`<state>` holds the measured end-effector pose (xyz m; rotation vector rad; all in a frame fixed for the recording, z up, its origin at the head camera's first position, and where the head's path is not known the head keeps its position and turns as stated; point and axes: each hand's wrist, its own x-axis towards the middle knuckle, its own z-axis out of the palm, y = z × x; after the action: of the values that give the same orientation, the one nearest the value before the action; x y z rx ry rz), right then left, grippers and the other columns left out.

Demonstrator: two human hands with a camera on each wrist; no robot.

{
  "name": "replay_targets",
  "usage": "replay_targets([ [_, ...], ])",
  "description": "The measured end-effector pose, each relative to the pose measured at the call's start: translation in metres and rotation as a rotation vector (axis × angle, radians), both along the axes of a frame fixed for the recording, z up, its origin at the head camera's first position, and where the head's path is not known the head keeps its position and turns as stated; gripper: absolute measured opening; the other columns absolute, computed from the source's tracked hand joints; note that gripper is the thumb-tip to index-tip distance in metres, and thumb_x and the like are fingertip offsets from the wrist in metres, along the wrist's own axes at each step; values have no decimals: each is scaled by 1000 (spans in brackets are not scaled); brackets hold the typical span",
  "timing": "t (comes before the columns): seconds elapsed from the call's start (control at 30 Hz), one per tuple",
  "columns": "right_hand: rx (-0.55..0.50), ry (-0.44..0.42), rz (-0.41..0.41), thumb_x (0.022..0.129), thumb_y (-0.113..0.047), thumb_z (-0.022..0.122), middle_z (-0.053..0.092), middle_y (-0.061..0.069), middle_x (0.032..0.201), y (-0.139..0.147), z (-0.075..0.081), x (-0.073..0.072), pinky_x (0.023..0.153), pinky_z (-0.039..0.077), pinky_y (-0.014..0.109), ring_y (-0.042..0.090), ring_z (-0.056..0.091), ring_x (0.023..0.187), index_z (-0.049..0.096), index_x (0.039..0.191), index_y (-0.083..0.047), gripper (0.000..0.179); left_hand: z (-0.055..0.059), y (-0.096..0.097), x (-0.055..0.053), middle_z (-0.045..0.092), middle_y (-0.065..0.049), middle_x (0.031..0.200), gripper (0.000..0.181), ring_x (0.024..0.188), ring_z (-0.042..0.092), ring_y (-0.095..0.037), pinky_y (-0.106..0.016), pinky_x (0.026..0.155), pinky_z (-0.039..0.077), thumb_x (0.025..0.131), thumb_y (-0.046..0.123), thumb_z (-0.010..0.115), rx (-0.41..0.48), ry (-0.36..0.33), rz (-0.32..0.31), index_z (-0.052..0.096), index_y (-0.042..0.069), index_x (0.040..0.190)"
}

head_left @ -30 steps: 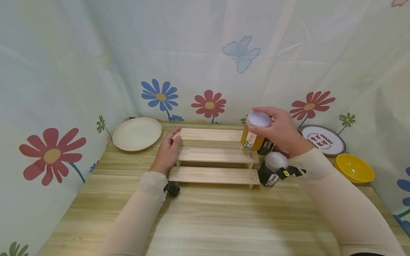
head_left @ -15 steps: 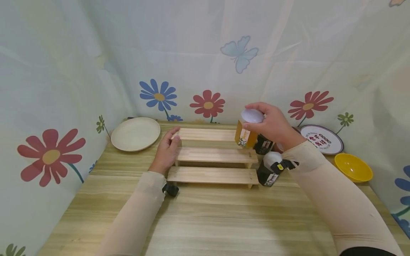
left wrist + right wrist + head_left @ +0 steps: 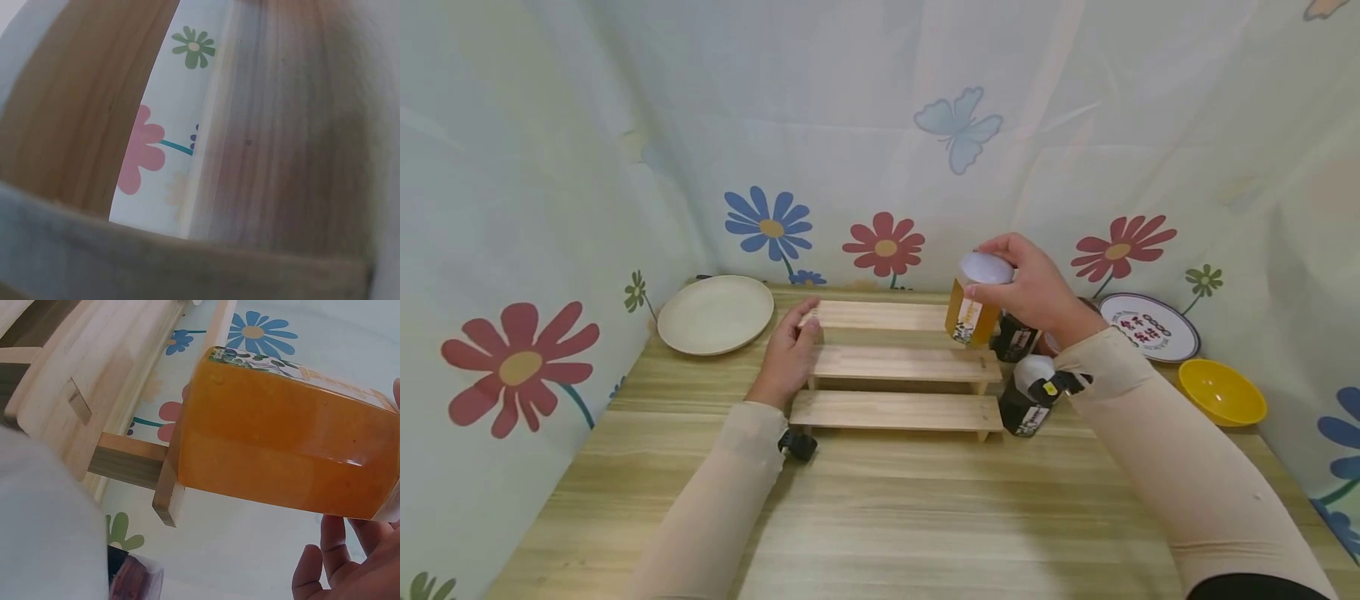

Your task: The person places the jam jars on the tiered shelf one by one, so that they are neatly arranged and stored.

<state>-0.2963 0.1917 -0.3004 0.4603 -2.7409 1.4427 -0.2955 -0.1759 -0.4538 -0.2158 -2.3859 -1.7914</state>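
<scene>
A three-step wooden rack stands in the middle of the table. My left hand holds the left end of its top step, thumb in front. My right hand grips an amber jar by its white lid, thumb and fingers on opposite sides. The jar is upright at the right end of the top step; in the right wrist view its base meets the end of a wooden board. A dark jar with a white lid stands beside the lowest step. Another dark jar is partly hidden behind my right hand.
A cream plate lies at the back left of the table. To the right are a white plate with red print and a yellow bowl. A flowered curtain hangs behind and at both sides.
My right hand has moved left with the amber jar, onto the right end of the top step, and is nearly still over the last half second. My left hand has stayed on the rack.
</scene>
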Motion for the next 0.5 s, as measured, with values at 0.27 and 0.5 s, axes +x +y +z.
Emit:
replay_targets([
  [0.27,-28,1,-56,93,-27,84,53,14,151,2,-6,3,105,53,52,34,56,122,56,152,-13,67,-2,1,2,58,-27,113,48,82,51,-21,-36,75,45,116,35,41,-11,3,5,42,26,163],
  [0.5,-59,-29,-63,91,-31,86,50,10,158,4,-6,4,112,47,52,32,52,134,59,153,-23,68,-3,-1,0,57,-27,111,49,82,51,-22,-37,75,45,115,36,43,3,30,9,43,25,163],
])
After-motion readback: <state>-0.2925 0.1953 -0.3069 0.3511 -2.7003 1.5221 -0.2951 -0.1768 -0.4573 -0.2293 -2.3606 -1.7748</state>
